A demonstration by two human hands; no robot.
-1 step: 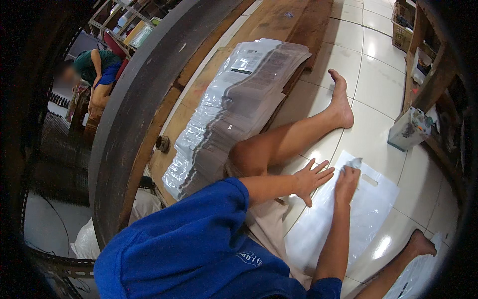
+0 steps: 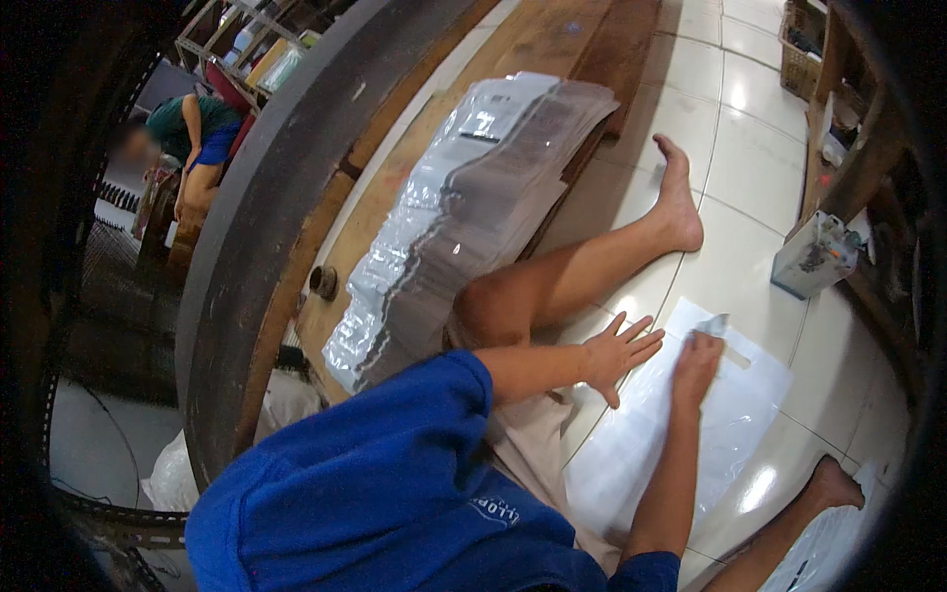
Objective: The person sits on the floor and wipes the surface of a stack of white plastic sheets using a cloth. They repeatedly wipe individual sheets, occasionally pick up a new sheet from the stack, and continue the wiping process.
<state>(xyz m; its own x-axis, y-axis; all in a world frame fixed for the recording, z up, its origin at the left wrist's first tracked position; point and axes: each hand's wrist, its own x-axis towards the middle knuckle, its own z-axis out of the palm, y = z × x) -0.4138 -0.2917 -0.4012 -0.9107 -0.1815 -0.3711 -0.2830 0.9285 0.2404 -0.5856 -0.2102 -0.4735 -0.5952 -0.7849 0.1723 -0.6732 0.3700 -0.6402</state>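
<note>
A white plastic bag (image 2: 730, 424) with a cut-out handle slot lies flat on the tiles between my legs. My left hand (image 2: 619, 357) rests with its fingers spread at the left edge of the bag. On the bag's upper part, just left of the handle slot, my right hand (image 2: 698, 363) is closed round a small crumpled pale cloth (image 2: 712, 324). Only the cloth's tip sticks out above the fingers; the rest is hidden in the grip.
A long stack of clear-and-silver plastic bags (image 2: 464, 187) lies on a wooden board (image 2: 395, 173) left of my outstretched leg. A clear container (image 2: 814, 259) stands by wooden shelving (image 2: 858, 168) at the right. More plastic (image 2: 814, 553) lies at lower right. A person (image 2: 202, 138) sits far left.
My right hand has slid a little to the right over the bag with the cloth, closer to the handle slot. My left hand stays in place.
</note>
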